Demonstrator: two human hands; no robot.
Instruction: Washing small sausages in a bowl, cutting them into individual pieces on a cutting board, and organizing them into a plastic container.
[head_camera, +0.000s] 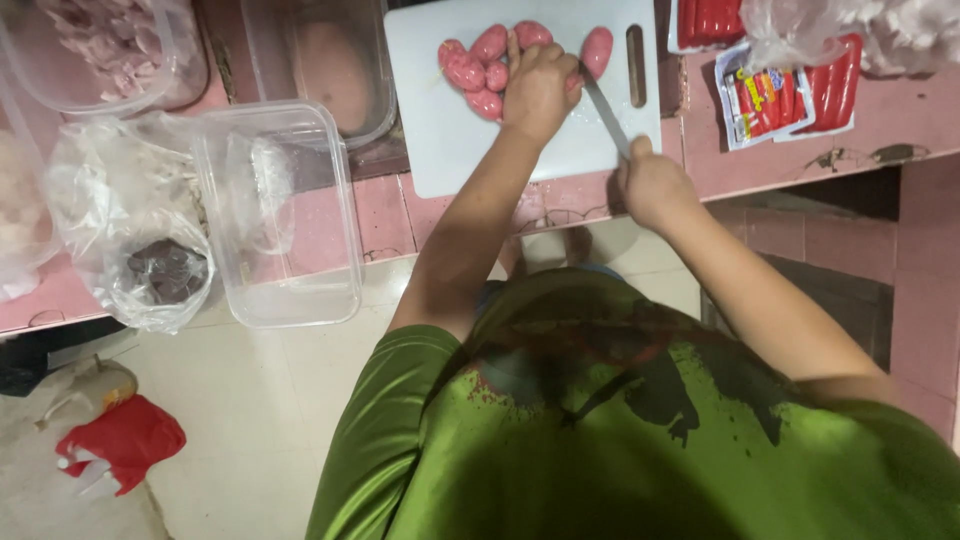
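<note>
A pink tiled tabletop (760, 165) above a pale floor (250, 400) carries a white cutting board (440, 120), seen from over the shoulder of a person in a green shirt (600, 440). On the board lies a cluster of short pink sausages (480, 65). The left hand (538, 88) rests curled over the cluster, fingers pressing down on the pieces. The right hand (652, 185) is closed around the handle of a knife (605, 112), whose blade slants across the board to meet the sausage just beside the left hand's fingers. To the right of the board sit opened packs of red sausages (790, 95) and a clear plastic bag (860, 30). To the left, an empty clear plastic container (285, 215) overhangs the tabletop's edge, beside a plastic bag holding dark pieces (165, 270). Further containers stand behind: one (335, 65) with a pinkish block, another (105, 45) with pale chopped pieces. A red-and-white item (120, 440) lies on the floor at lower left.
</note>
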